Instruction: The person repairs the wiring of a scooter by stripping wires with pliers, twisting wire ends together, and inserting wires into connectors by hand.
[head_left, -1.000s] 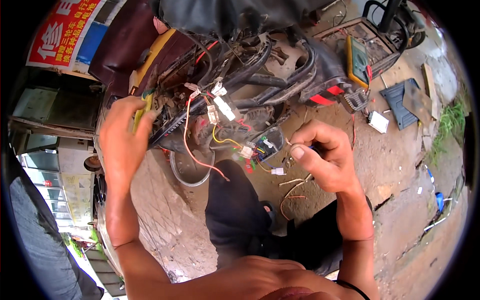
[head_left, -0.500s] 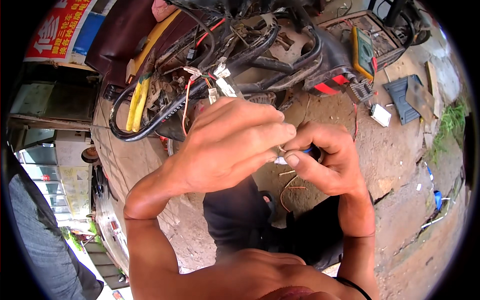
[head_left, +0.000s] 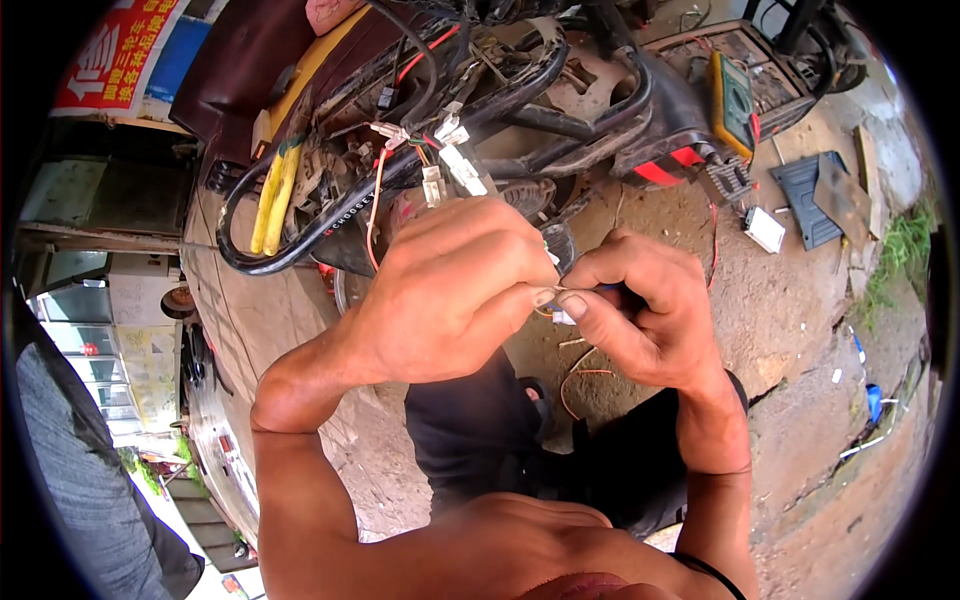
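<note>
My left hand [head_left: 445, 285] and my right hand [head_left: 650, 315] meet in front of me, fingertips almost touching. Each pinches a thin wire [head_left: 556, 289], of which only a short bit shows between the tips. A white connector [head_left: 564, 317] shows just below the right fingers; whether that hand grips it is hidden. Something blue is partly tucked inside the right fingers. Above my left hand, a white plug connector [head_left: 462, 171] and several similar ones hang on coloured wires by the vehicle's black tube frame [head_left: 530, 125]. An orange wire [head_left: 377, 210] dangles beside my left wrist.
Yellow-handled pliers [head_left: 273, 200] hang on the frame at left. A yellow-edged multimeter [head_left: 733, 105] rests at the far right. Beyond it are a white box [head_left: 764, 229] and a black mat [head_left: 808, 200] on the ground. Bits of copper-coloured wire [head_left: 580, 375] lie below my hands.
My left fingers have closed in toward the right fingertips and now pinch with the thumb showing. The right hand has shifted only slightly. The view has tilted a little.
</note>
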